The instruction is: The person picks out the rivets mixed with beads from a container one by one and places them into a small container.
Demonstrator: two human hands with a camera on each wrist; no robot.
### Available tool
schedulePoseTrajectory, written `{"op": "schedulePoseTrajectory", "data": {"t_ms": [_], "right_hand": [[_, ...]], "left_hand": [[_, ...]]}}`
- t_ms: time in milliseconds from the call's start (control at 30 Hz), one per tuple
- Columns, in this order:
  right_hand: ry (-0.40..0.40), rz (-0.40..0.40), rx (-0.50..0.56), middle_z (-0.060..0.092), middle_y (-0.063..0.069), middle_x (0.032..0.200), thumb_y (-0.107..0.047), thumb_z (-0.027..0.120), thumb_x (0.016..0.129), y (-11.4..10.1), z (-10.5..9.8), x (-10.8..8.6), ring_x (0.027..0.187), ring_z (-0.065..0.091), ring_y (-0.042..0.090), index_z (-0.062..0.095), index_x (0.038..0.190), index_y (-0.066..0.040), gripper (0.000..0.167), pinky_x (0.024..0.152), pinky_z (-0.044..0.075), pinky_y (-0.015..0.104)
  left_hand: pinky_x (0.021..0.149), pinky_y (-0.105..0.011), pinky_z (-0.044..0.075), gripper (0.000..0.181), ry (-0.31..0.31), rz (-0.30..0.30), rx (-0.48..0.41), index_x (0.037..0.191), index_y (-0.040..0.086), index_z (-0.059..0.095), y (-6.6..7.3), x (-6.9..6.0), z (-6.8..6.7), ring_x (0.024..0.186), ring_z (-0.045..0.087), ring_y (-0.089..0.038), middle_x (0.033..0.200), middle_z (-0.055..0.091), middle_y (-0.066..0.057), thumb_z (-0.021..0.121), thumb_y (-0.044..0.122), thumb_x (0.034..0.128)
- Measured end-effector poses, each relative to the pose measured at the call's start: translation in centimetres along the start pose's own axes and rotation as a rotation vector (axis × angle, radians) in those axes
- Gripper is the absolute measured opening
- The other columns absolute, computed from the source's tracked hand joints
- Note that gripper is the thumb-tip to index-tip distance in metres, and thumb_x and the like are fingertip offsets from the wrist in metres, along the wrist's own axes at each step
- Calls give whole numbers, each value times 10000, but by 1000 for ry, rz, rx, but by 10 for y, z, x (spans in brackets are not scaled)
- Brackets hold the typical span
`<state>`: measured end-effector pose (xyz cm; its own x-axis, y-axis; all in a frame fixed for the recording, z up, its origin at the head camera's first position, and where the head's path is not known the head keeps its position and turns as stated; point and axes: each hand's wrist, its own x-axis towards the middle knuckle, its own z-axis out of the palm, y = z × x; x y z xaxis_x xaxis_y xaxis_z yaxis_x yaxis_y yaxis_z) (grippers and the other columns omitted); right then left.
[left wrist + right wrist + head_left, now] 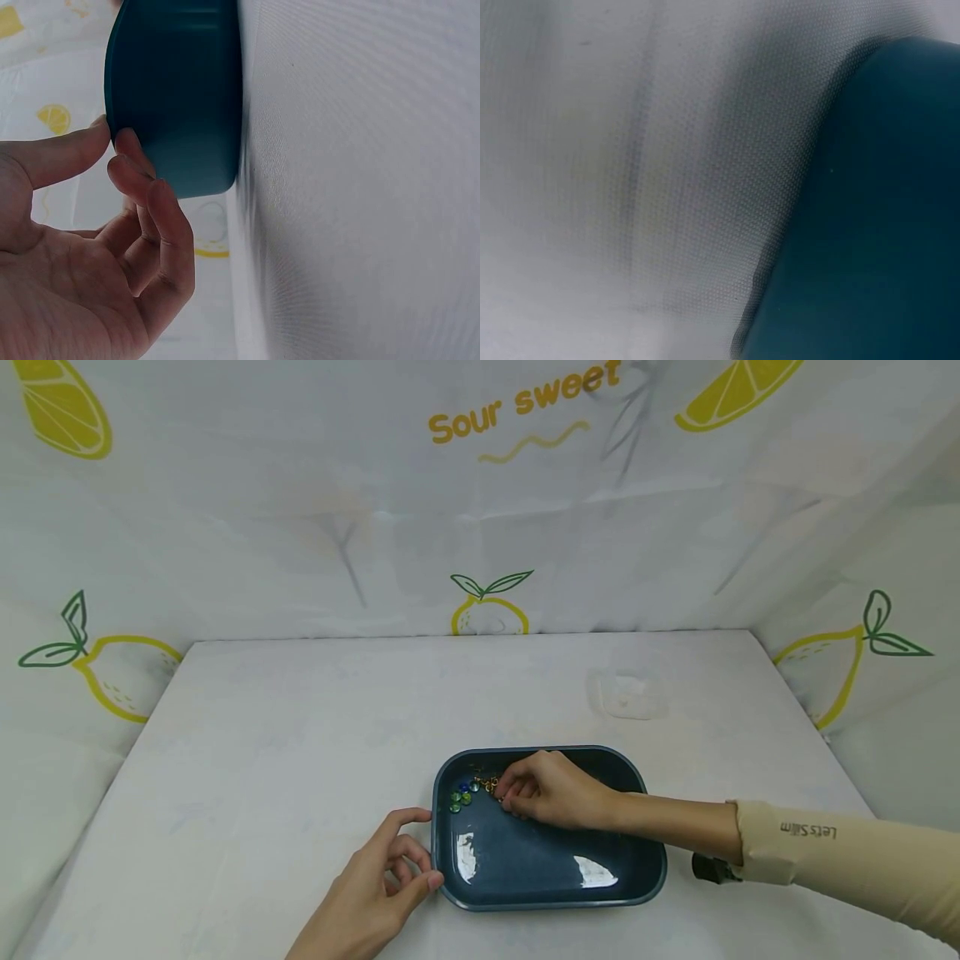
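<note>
Left hand (pixel 372 885), fingers loosely spread, touches the tray (pixel 525 864) on the desk (pixel 262 760). Right hand (pixel 557 792) bunches fingertips at gold pieces (pixel 487 784) inside; grip cannot be determined. Picking appears underway; next move calls for precise pinching.

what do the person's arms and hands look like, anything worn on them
The right arm wears a long cream sleeve with dark lettering reading "Let's Slim", upside down in the head view. A small black piece shows by its cuff; I can't tell what it is. The left hand and right hand are bare, with no gloves or rings visible.
</note>
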<state>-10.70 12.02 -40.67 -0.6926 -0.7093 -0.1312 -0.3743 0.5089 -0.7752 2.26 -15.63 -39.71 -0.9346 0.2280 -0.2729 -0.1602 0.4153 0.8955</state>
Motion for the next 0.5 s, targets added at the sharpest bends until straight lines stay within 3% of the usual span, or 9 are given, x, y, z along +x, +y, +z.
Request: {"op": "schedulePoseTrajectory", "data": {"t_ms": [500], "right_hand": [[6,-21,17,812,5,922,-57,768,975,3,0,-1,771,676,-31,819,1021,-79,72,726,603,193]], "left_hand": [[611,-217,492,644,7,-13,-8,1504,145,501,-1,0,1,706,582,-44,948,693,13,839,219,961]]}}
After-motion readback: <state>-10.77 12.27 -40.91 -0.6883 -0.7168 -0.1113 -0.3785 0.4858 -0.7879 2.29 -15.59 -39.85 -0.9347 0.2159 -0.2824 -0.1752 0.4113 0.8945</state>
